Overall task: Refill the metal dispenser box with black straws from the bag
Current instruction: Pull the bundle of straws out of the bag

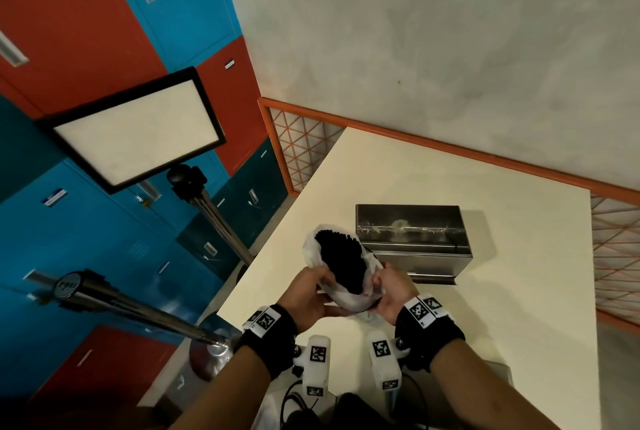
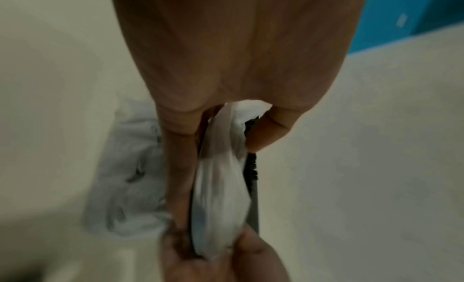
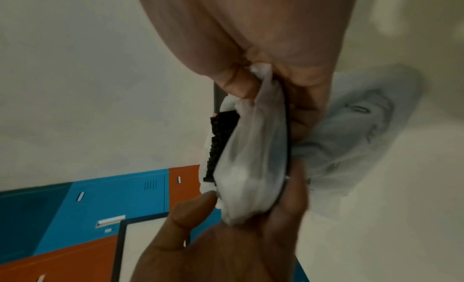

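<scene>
A white plastic bag [image 1: 346,298] full of black straws [image 1: 341,256] is held above the cream table [image 1: 502,291], the straw ends sticking out of its open mouth. My left hand [image 1: 311,294] grips the bag's left side and my right hand [image 1: 394,291] pinches its right side. In the left wrist view, the thumb [image 2: 266,133] presses the plastic bag [image 2: 220,187] against the straws [image 2: 251,167]. In the right wrist view, the thumb [image 3: 238,84] pinches the bag [image 3: 251,167] beside the straws [image 3: 220,137]. The metal dispenser box [image 1: 412,242] stands just behind the bag.
An orange rail with lattice panels [image 1: 450,149] borders the table's far and right sides. A framed light panel [image 1: 138,131] on a stand and a metal pole [image 1: 138,305] stand left of the table, before red and blue lockers [image 1: 86,31]. Cables [image 1: 301,402] lie near me.
</scene>
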### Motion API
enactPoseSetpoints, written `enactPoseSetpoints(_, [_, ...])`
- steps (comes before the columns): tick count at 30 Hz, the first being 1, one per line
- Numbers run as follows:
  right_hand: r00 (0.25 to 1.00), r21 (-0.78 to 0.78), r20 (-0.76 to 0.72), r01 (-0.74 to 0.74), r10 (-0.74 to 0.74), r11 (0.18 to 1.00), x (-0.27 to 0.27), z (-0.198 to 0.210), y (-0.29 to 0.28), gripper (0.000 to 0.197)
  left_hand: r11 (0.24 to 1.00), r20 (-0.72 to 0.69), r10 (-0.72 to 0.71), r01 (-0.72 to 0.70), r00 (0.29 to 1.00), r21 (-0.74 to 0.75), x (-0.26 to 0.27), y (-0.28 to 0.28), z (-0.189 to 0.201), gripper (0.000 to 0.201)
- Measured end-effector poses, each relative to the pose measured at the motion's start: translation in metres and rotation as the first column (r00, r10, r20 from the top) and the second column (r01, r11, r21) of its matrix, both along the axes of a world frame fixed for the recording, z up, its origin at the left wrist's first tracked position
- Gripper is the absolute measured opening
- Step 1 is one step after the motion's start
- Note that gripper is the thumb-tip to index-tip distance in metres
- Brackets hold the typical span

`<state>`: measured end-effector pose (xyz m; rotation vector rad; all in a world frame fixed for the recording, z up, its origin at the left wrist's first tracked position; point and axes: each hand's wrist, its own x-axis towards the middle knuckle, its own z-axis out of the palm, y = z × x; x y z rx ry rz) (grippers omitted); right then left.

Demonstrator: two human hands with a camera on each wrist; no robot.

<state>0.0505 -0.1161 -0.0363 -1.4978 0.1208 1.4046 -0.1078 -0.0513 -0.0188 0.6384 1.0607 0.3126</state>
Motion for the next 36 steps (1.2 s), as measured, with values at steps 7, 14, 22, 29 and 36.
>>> enactPoseSetpoints(7, [0.993, 0.069, -0.044, 0.108, -0.105, 0.992, 0.007, -0.012, 0.001, 0.045, 0.972, -0.048, 0.194, -0.185, 0.980, 0.141, 0.011, 0.009, -0.017, 0.041])
enactPoseSetpoints(14, [0.964, -0.100, 0.227, -0.122, 0.142, 0.988, 0.010, -0.031, -0.013, 0.043, 0.986, -0.344, 0.033, 0.027, 0.939, 0.167, -0.006, 0.003, -0.042, 0.027])
enactPoseSetpoints(22, [0.577, -0.229, 0.639, -0.488, 0.508, 0.842, 0.020, -0.032, -0.014, 0.021, 0.769, -0.406, 0.102, 0.187, 0.908, 0.611, -0.004, 0.049, -0.006, 0.031])
enactPoseSetpoints(29, [0.541, -0.090, 0.767, -0.442, 0.345, 0.892, 0.024, -0.030, -0.006, 0.027, 0.649, -0.599, 0.037, 0.436, 0.800, 0.623, 0.002, 0.050, -0.021, 0.016])
enactPoseSetpoints(36, [0.709, 0.018, 0.678, -0.282, 0.196, 0.959, 0.030, -0.039, 0.000, 0.022, 0.849, -0.435, 0.106, 0.146, 0.894, 0.508, -0.001, 0.052, -0.028, 0.032])
